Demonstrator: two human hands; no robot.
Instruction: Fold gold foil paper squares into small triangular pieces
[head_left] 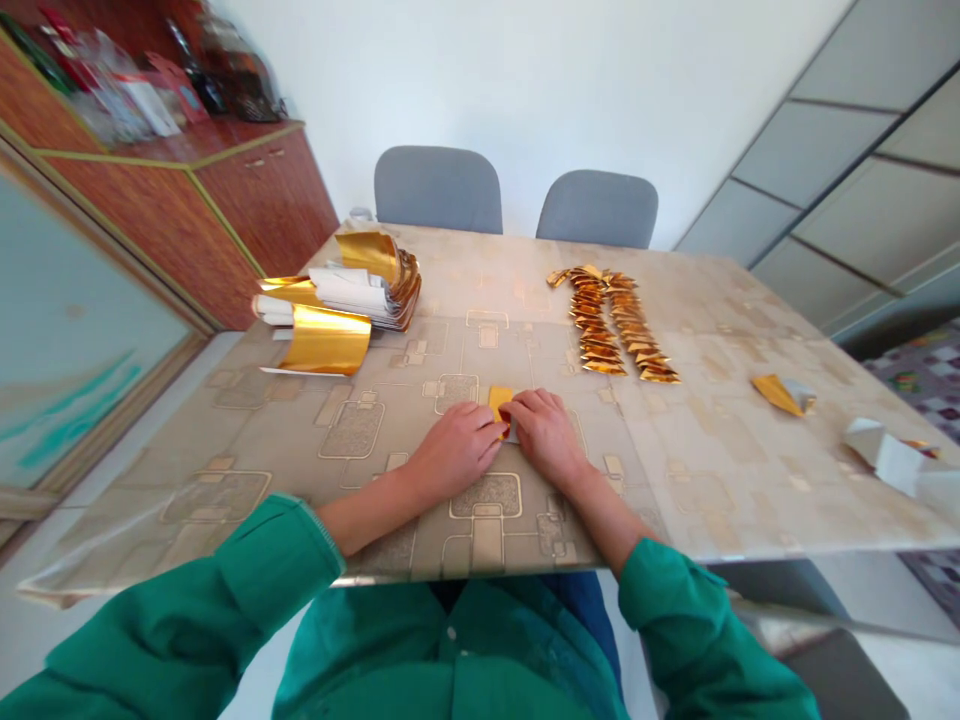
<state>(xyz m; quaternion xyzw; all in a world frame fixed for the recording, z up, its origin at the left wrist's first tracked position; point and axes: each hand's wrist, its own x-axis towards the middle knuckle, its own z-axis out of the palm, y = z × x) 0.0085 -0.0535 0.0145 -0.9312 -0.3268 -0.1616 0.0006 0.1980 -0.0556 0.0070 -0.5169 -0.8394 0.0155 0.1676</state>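
Standing at far left, a reddish-brown cabinet (266, 195) carries bottles and bags on its top. Next, on the left part of the patterned surface (712, 460): a loose stack (356, 290) of gold and white sheets, edges uneven, several curling upward. One curved gold sheet (326, 340) lies at its near side, metallic face up. Behind the surface, near the wall, a grey chair back (439, 190).

Left hand (461, 450), below a green sleeve (270, 570), is at the near middle of the surface. Its fingers are bent and pinch the left side of a small piece of gold paper (500, 397). Location of this paper: between the two hands, directly in front of the person, well apart from the stack. Its far part shows flat yellow-gold; the near part is mostly covered, with a shiny fold visible between the fingertips. Exact fold shape: cannot tell.

Right hand (549, 435) meets it from the other side, fingers curled and pinching the paper's right side; thumb partly hidden.

Farther right, a second grey chair back (598, 208), then two adjacent rows of folded gold pieces (596, 330), close-packed, converging at the far end. Beyond them, a separate gold piece (778, 395) and, near the right edge, folded white paper (896, 460).
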